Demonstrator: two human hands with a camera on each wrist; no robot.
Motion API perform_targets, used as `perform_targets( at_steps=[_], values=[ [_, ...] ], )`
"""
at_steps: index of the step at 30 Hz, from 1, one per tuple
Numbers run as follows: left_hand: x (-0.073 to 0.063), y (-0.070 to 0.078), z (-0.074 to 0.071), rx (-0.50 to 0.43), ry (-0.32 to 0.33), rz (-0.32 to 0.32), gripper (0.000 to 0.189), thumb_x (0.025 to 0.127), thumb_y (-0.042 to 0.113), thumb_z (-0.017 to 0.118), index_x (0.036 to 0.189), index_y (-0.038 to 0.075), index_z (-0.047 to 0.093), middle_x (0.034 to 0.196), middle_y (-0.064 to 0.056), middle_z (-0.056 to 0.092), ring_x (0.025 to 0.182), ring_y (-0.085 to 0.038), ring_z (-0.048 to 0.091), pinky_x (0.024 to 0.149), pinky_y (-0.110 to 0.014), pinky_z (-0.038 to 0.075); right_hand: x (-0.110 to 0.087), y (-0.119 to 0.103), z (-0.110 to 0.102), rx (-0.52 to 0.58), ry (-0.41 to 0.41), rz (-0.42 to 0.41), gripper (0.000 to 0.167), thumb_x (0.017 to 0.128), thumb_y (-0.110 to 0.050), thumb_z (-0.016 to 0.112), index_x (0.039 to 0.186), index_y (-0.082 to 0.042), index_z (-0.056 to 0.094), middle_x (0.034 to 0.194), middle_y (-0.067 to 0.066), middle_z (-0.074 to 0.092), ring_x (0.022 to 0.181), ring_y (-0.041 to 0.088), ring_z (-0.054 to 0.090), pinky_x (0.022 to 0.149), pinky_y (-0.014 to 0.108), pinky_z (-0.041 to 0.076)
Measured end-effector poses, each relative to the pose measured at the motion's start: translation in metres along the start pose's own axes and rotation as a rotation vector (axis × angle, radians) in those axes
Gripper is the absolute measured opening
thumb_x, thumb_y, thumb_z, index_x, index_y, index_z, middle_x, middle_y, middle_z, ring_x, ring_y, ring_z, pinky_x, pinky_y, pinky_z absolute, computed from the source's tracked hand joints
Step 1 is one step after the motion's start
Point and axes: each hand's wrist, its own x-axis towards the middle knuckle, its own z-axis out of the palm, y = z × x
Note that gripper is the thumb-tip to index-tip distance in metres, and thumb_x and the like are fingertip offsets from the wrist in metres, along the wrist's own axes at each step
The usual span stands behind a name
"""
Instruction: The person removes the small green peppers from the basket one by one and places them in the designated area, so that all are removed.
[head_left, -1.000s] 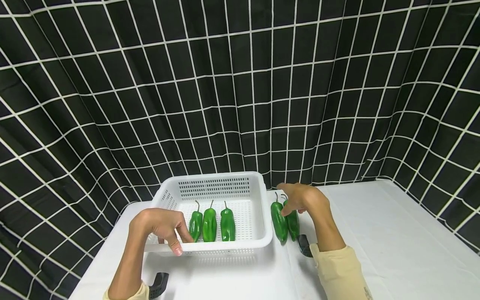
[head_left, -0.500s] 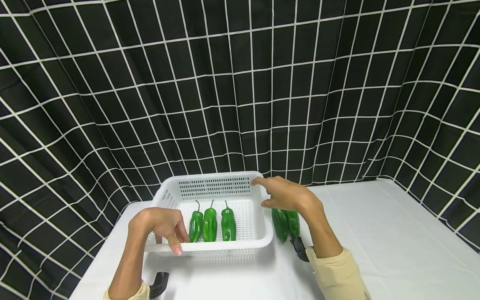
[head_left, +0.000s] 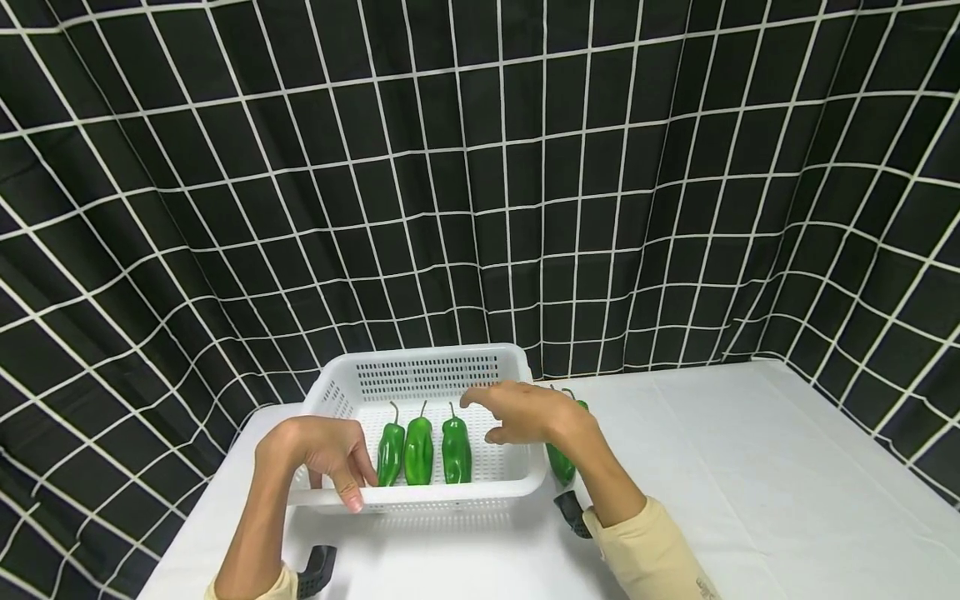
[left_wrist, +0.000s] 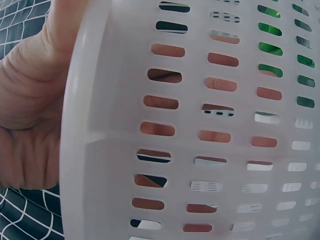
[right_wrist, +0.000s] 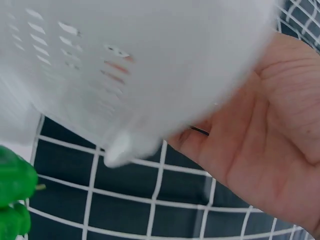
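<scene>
A white perforated basket stands on the table with three green peppers lying side by side in it, the left, the middle and the right one. My left hand grips its near left rim, thumb outside and fingers inside; in the left wrist view those fingers show through slots in the basket wall. Over the basket's right side hovers my right hand, fingers relaxed and holding nothing, close to the right pepper. In the right wrist view, the basket's side hides its fingertips.
Right of the basket, two more green peppers lie on the white table cloth, partly hidden by my right hand and forearm. A black curtain with a white grid hangs behind and around the table.
My right hand has moved left from above the two outside peppers, across the basket's right rim, to over its inside. My left hand has kept its grip on the rim.
</scene>
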Motion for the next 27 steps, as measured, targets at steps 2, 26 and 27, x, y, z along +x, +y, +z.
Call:
perform_targets(
  at_steps=[2, 26, 27],
  values=[
    [0.001, 0.000, 0.000, -0.001, -0.002, 0.001, 0.035, 0.072, 0.006, 0.092, 0.106, 0.007, 0.082, 0.106, -0.011, 0.082, 0.101, -0.021, 0.076, 0.075, -0.052, 0.067, 0.003, -0.003, 0.005, -0.006, -0.030, -0.005, 0.055, 0.095, -0.012, 0.075, 0.146, -0.020, 0.057, 0.141, 0.002, 0.068, 0.124, 0.024, 0.067, 0.102, 0.040, 0.059],
    [0.002, -0.001, 0.001, -0.008, -0.035, 0.007, 0.038, 0.073, 0.006, 0.091, 0.109, 0.007, 0.081, 0.106, -0.012, 0.082, 0.105, -0.025, 0.076, 0.075, -0.055, 0.066, 0.026, -0.010, 0.049, -0.067, -0.271, 0.047, 0.063, 0.095, -0.015, 0.073, 0.150, -0.038, 0.053, 0.149, -0.004, 0.063, 0.127, 0.017, 0.065, 0.104, 0.040, 0.058],
    [0.002, -0.001, 0.001, -0.011, -0.037, 0.005, 0.038, 0.073, 0.006, 0.091, 0.110, 0.007, 0.081, 0.106, -0.012, 0.082, 0.105, -0.025, 0.076, 0.075, -0.055, 0.066, 0.026, -0.010, 0.049, -0.074, -0.270, 0.047, 0.060, 0.095, -0.016, 0.073, 0.148, -0.037, 0.055, 0.148, -0.004, 0.064, 0.126, 0.016, 0.066, 0.104, 0.040, 0.057]
  ],
)
